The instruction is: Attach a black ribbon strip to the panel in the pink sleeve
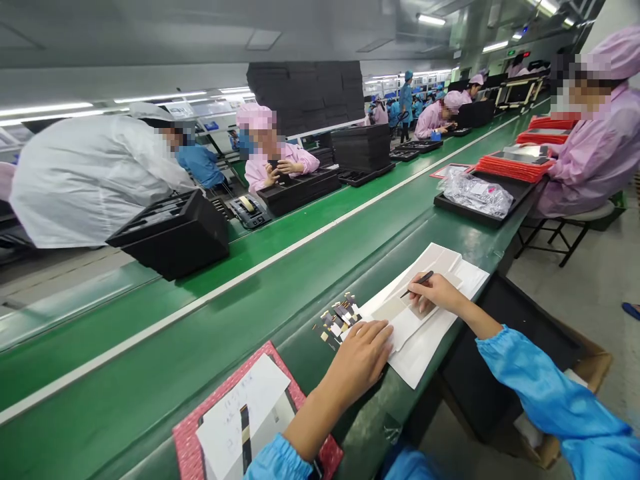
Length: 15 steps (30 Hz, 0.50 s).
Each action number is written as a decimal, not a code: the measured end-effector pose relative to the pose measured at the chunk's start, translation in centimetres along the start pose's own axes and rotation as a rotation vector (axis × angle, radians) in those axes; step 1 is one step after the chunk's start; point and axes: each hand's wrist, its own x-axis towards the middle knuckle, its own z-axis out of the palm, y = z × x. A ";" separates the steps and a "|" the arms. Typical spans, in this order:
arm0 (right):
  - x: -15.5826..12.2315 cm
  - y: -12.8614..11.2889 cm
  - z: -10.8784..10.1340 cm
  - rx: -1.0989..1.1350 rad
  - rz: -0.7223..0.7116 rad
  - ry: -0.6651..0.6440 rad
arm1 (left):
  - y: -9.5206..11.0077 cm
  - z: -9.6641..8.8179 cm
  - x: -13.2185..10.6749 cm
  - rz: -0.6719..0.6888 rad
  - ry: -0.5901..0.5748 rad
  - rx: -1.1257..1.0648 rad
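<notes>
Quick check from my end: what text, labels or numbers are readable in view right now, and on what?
Nothing can be read.
Slip of paper on the pink tray by the left hand: handwritten marks, too blurred.
Green and red ceiling signs far back: too small.
White sheets under the right hand, which holds a black pen: no print visible.

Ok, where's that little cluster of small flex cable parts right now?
In the head view, the cluster of small flex cable parts lies on the green bench edge, just left of the white paper sheets and beyond the left hand.
</notes>
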 end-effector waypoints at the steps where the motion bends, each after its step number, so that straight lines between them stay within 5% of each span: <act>1: 0.2 0.1 0.4 -0.012 -0.031 -0.010 | -0.3 0.3 0.4 0.016 -0.023 0.020; 8: 0.6 1.7 1.0 -0.083 -0.093 0.001 | -3.1 2.9 0.2 0.185 -0.059 0.226; 15: 0.9 1.5 -0.2 -0.136 0.074 -0.054 | -3.5 3.4 0.0 0.238 -0.060 0.412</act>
